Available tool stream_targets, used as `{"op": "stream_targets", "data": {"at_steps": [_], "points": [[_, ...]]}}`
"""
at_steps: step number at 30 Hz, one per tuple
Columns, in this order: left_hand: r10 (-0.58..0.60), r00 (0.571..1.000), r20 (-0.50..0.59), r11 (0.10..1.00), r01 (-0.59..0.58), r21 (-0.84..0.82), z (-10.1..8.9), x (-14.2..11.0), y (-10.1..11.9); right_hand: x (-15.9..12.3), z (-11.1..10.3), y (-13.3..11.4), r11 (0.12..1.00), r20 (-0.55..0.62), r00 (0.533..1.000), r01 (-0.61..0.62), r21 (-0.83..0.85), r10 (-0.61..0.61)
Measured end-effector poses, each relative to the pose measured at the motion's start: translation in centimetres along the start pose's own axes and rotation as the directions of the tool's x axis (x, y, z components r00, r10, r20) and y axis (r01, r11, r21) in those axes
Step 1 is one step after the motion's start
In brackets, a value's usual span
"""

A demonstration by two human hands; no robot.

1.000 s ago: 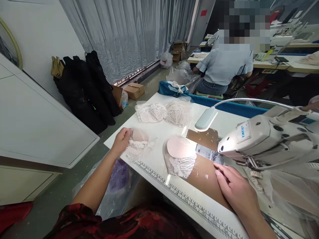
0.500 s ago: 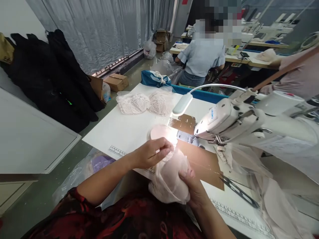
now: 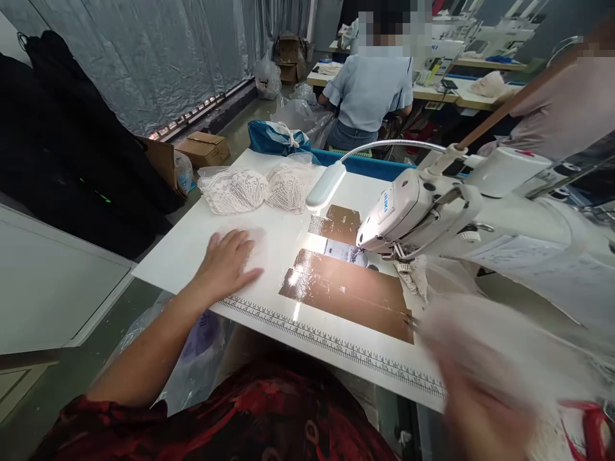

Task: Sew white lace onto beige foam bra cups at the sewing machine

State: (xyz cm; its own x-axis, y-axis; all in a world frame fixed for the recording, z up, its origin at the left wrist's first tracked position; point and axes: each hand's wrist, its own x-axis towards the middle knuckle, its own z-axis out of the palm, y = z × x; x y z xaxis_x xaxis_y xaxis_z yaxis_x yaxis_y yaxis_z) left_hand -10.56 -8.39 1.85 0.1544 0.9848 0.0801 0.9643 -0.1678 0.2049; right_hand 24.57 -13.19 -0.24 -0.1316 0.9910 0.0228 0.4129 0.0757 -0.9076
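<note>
My left hand (image 3: 225, 266) lies with its fingers spread on the white table, over a pale sheer piece of fabric (image 3: 257, 243) that almost blends into the tabletop. At the right, my right hand (image 3: 485, 403) is smeared by motion. Pale fabric (image 3: 480, 339), also blurred, is at its fingers, and whether they grip it cannot be made out. Two lace bra cups (image 3: 240, 190) rest side by side farther back on the table.
A sewing machine (image 3: 432, 205) stands at the right, a lit lamp (image 3: 327, 186) beside its head. Brown cardboard (image 3: 350, 282) covers part of the table (image 3: 177, 250), and a printed ruler (image 3: 307, 336) runs along the front edge. Behind, a person in light blue (image 3: 369, 89) sits.
The pale cup that both hands held in front of me has left that spot. My left hand has moved left and flattened onto the table; my right hand has swung right. The view has shifted.
</note>
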Motion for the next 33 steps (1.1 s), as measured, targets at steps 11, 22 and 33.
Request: {"op": "stream_targets", "data": {"at_steps": [11, 22, 33], "points": [[0.051, 0.995, 0.086, 0.688, 0.027, -0.725, 0.7, -1.5, 4.0, 2.2, 3.0, -5.4, 0.943, -0.310, 0.897, 0.332, 0.005, -0.314], [0.294, 0.954, 0.065, 0.139, 0.025, -0.990, 1.0, -1.8, 7.3, 2.6, 6.4, -3.2, 0.728, 0.569, 0.816, -0.452, 0.516, 0.103], [0.171, 0.918, 0.357, -0.216, 0.389, -0.896, 3.7, -3.0, 6.1, 3.2, 6.0, -2.4, 0.711, 0.143, 0.955, -0.289, 0.641, 0.260]]}}
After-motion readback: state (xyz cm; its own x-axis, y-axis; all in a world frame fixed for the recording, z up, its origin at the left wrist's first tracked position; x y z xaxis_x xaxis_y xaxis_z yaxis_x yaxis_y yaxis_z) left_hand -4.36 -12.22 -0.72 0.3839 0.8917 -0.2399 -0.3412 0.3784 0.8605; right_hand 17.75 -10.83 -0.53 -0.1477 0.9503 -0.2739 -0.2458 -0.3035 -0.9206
